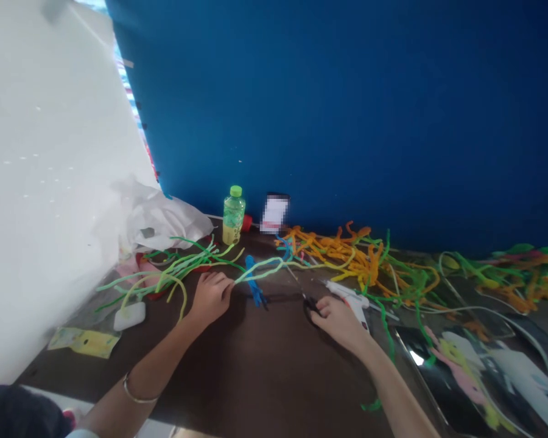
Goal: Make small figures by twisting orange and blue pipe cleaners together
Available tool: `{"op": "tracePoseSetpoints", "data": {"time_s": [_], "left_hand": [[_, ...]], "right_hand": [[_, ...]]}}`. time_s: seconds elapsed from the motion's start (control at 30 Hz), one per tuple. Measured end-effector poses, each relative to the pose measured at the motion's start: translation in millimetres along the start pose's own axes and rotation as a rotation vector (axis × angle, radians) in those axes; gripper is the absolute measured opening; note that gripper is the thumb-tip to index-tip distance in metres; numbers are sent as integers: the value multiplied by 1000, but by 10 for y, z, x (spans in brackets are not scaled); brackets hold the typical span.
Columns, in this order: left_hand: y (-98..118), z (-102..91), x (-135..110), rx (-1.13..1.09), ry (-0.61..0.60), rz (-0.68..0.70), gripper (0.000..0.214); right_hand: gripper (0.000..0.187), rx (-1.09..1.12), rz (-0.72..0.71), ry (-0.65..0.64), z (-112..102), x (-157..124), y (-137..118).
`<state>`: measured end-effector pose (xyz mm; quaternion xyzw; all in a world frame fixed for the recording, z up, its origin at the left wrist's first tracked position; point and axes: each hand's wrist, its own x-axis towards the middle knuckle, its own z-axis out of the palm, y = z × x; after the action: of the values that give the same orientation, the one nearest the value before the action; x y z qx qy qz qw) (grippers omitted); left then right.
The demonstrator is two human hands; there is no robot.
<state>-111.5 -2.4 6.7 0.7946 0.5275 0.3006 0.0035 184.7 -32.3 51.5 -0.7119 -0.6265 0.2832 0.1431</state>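
Observation:
My left hand (pixel 211 296) is closed in a pinch on a light green pipe cleaner (pixel 265 267) that runs off to the right over the dark table (pixel 265 365). My right hand (pixel 337 320) is closed on the black handles of a pair of scissors (pixel 307 300), whose thin blades point up toward the pipe cleaner. A small blue pipe-cleaner figure (pixel 254 283) lies between the two hands. A white glue gun (pixel 354 298) rests just beyond my right hand.
Green pipe cleaners (pixel 164 271) are piled at the left, orange and green ones (pixel 360 255) at the back right. A green-capped bottle (pixel 233 214), a white plastic bag (pixel 164 222) and a blue wall (pixel 347 121) stand behind. Glossy printed sheets (pixel 475 371) lie at the right.

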Motion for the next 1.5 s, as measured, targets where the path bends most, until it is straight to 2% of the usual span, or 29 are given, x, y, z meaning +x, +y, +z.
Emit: {"op": "tracePoseSetpoints", "data": {"time_s": [0.07, 0.17, 0.23, 0.3, 0.47, 0.63, 0.87, 1.23, 1.5], "left_hand": [[2, 3, -5, 21, 18, -7, 23], [5, 7, -9, 38, 50, -20, 23], [13, 6, -13, 44, 63, -27, 23], [26, 3, -18, 53, 66, -29, 23], [71, -16, -27, 79, 82, -3, 22], [83, -35, -33, 78, 117, 31, 20], [71, -15, -43, 91, 174, 76, 16], [98, -27, -48, 178, 152, 128, 16], [94, -68, -36, 168, 142, 149, 15]], "right_hand": [[31, 414, 43, -71, -40, -53, -22], [56, 934, 46, -211, -3, -201, -197], [71, 1153, 41, -366, 77, -291, -361], [74, 1255, 22, -464, 176, -332, -509], [76, 1366, -30, -584, 346, -246, -694], [73, 1455, -42, -588, 367, -147, -744], [67, 1621, -85, -658, 397, -76, -724], [61, 1594, -79, -538, 398, -77, -837], [49, 1653, -41, -258, 532, -29, -917]]}}
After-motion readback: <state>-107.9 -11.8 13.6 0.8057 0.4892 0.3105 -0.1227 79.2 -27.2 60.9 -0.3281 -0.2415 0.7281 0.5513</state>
